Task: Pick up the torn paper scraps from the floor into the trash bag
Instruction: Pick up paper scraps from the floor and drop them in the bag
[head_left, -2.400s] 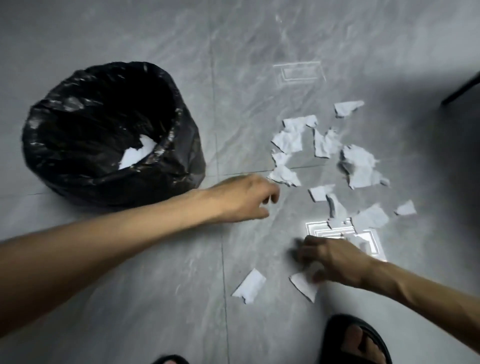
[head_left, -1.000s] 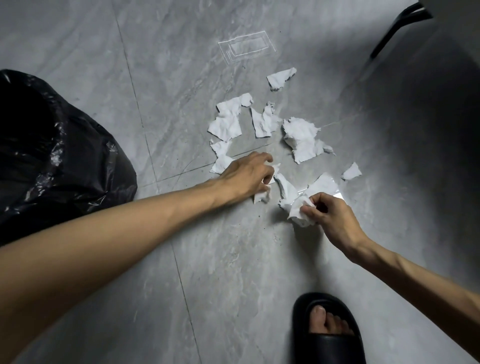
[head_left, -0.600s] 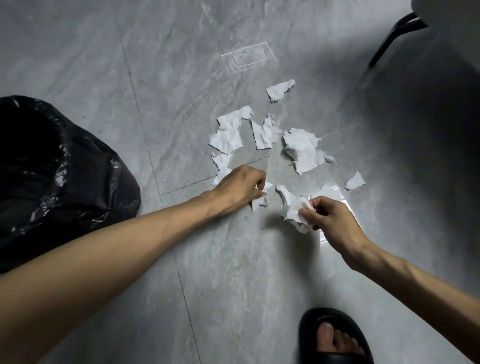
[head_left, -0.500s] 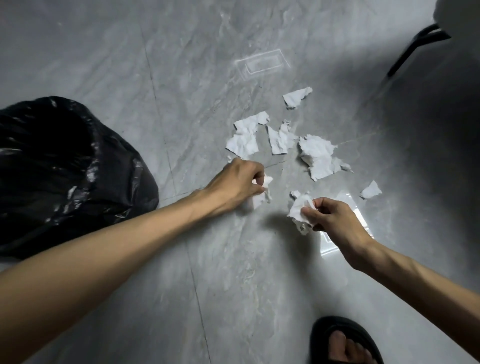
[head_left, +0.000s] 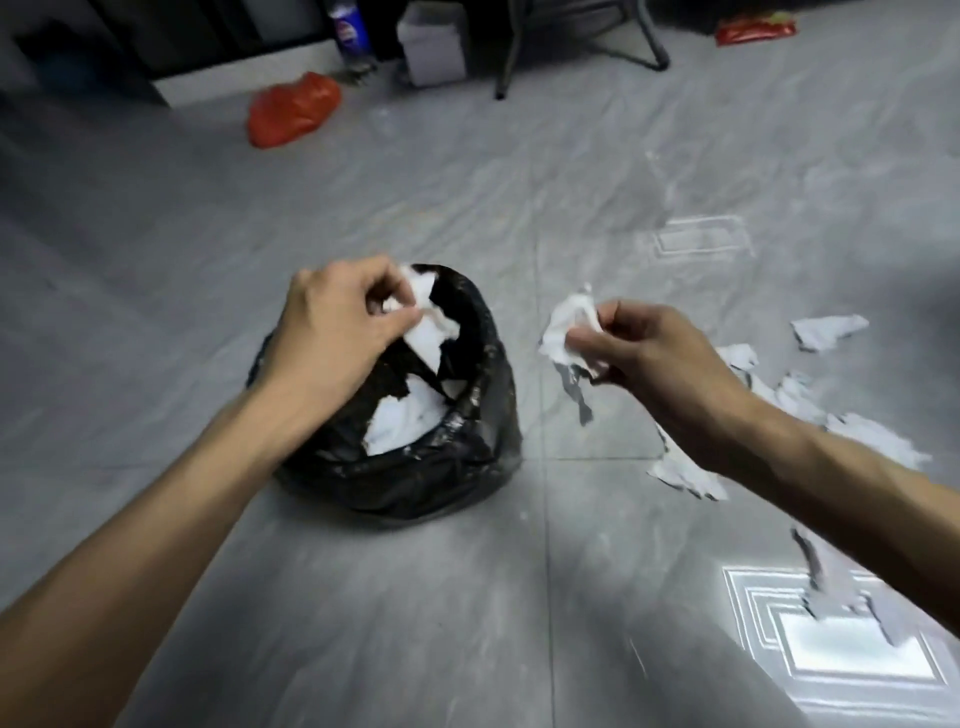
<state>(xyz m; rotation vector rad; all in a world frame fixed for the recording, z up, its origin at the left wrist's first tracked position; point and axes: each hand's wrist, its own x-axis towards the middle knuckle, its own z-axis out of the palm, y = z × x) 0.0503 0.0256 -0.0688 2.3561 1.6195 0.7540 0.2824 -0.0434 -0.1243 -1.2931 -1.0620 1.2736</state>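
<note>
Over the trash bag (head_left: 395, 467), head view: left hand (head_left: 332, 332), fingers pinched on a small bunch of paper scraps (head_left: 423, 312), held right above the bag's open mouth. Half a second ago this hand was down at the floor among the scraps, closing on them; it has since lifted and carried them across. White paper already lies inside the bag.

Right of the bag: right hand (head_left: 644, 348), fingers pinched on a crumpled wad of paper (head_left: 569, 327), raised off the floor beside the bag, not yet over the opening. This wad was in its grip earlier too.

Right side of the floor (head_left: 467, 623): loose scraps (head_left: 826, 332) remain, well apart from the bag, partly hidden behind the right forearm.

Status, as judged: the picking step has given way to the dropping step. Left bunch looks ready for release; right wad needs to shift left first. Several scraps are left, so more trips are likely.
</note>
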